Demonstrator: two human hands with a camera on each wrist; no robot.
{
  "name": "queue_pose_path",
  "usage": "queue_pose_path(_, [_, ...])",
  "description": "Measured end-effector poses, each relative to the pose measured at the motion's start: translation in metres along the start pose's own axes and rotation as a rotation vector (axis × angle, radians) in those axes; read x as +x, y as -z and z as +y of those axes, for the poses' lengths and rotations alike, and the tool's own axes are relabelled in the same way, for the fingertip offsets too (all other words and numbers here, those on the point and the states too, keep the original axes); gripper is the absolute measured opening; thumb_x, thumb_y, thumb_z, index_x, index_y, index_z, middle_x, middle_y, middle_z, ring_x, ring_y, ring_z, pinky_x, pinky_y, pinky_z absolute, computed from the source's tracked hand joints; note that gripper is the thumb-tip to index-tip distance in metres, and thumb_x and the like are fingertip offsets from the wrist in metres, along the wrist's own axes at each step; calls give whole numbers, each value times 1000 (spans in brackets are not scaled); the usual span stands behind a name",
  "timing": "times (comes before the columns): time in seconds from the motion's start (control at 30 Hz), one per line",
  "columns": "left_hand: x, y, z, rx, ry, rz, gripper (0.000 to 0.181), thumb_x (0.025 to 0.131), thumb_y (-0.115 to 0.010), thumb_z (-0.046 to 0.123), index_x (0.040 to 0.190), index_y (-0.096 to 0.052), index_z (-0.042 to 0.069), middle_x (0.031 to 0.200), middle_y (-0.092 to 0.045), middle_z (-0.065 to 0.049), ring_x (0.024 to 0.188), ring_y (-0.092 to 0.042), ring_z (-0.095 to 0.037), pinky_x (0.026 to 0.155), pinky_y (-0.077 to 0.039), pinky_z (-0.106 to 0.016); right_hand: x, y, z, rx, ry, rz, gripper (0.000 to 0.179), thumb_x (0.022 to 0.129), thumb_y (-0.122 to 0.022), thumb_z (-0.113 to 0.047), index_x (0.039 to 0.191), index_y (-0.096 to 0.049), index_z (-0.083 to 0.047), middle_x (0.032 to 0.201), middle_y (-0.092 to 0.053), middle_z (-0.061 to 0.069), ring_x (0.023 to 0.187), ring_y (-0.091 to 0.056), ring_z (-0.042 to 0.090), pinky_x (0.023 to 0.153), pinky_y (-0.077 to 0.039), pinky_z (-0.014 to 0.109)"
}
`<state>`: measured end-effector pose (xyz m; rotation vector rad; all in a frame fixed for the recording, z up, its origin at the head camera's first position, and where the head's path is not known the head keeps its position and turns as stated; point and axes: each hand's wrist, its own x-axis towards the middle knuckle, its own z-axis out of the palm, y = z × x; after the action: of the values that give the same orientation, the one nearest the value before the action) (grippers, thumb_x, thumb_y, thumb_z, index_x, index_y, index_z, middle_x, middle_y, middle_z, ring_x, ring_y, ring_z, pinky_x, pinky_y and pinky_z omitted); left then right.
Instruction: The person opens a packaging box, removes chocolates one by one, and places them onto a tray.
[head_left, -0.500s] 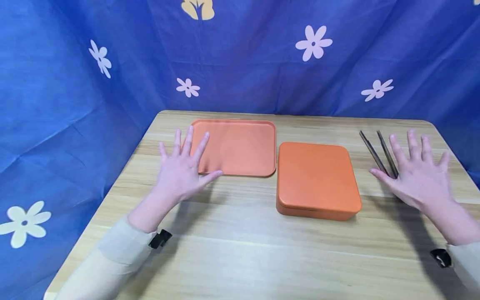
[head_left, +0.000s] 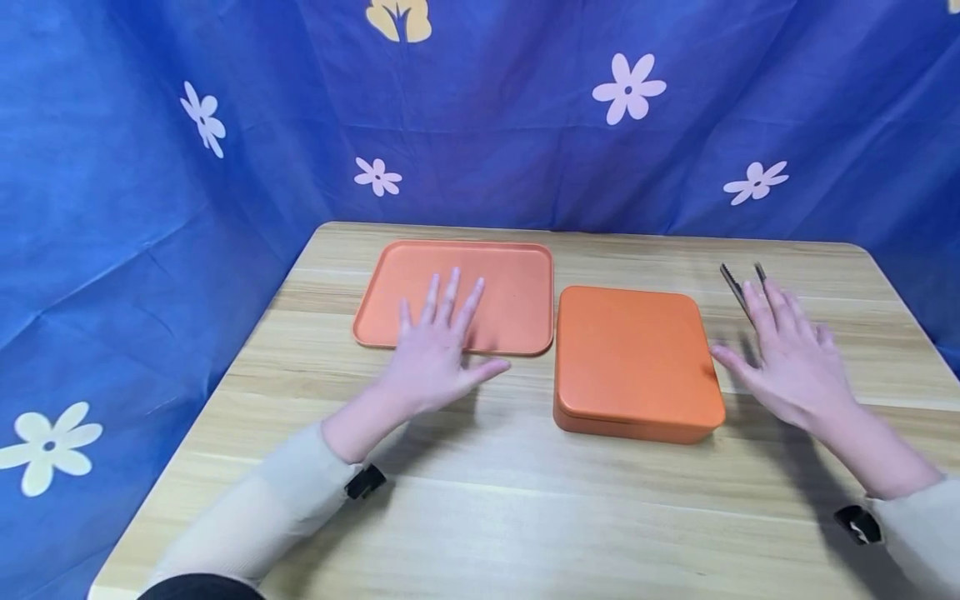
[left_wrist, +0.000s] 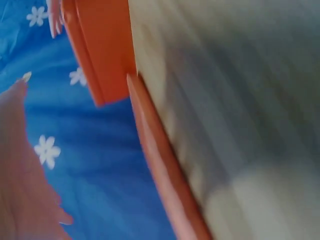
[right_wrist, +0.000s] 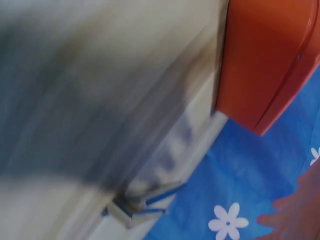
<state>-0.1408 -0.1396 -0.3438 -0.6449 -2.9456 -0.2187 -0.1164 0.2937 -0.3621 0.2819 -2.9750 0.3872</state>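
Note:
With fingers spread, my left hand (head_left: 432,358) hovers over the near edge of a flat salmon-pink tray (head_left: 517,292); it holds nothing. An orange lidded box (head_left: 633,354) with rounded corners stands to the right of the tray, its lid on. My right hand (head_left: 795,362) is just right of the box, fingers extended and holding nothing, the thumb tip overlapping the box's edge in the head view. Beyond and partly behind that hand lie dark metal tongs (head_left: 733,283), their tips pointing away. The right wrist view shows the tongs (right_wrist: 132,210) on the table, apart from the fingers.
Everything lies on a light wood-grain table (head_left: 525,508) with rounded far corners. A blue cloth (head_left: 495,117) with pale flowers hangs behind it and along the left side. Each sleeve cuff carries a small black device (head_left: 365,482).
My left hand has moved right, from the tray's left side to its near middle. My right hand has shifted left toward the box and now covers more of the tongs.

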Motion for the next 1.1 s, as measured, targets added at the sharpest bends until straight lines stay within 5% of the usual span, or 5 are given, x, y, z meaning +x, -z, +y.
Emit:
queue_pose_path(0.17, [5,-14,24,-237,-12,-30,103,85,-45,76,154,14,28,160,14,-3,145,12,-21,111,-1,-62,-5,-8,-7,177,-28,-46,86,98,-48,-48,156,8,-21,160,-6,20,138,-17,53,89,-23,78])
queue_pose_path(0.37, [7,-28,50,-602,19,-75,101,88,-57,63,157,6,23,162,-1,-2,146,-9,-17,116,-15,-47,-10,-19,-12,442,-36,-31,78,101,-50,-35,158,2,-20,147,-31,28,127,-37,50,87,-37,67])
queue_pose_path(0.53, [9,-41,64,-875,64,-93,100,88,-66,52,157,-1,24,161,-16,-2,142,-26,-17,114,-24,-40,-12,-30,-13,598,-37,-4,72,101,-54,-26,156,-11,-9,136,-43,25,116,-49,39,86,-43,28])
queue_pose_path(0.77, [11,-55,69,-1017,19,-98,89,90,-71,31,156,-13,15,153,-32,-9,137,-36,-23,113,-27,-39,-16,-43,-12,728,-61,21,61,100,-55,-13,148,-24,7,125,-48,25,97,-47,-7,79,-38,5])
queue_pose_path(1.1, [15,-61,70,-1111,38,-138,83,90,-72,23,154,-20,11,146,-39,-11,131,-43,-25,105,-38,-43,-20,-52,-15,764,-69,45,51,99,-56,-10,141,-35,9,123,-48,22,99,-44,-5,82,-36,4])
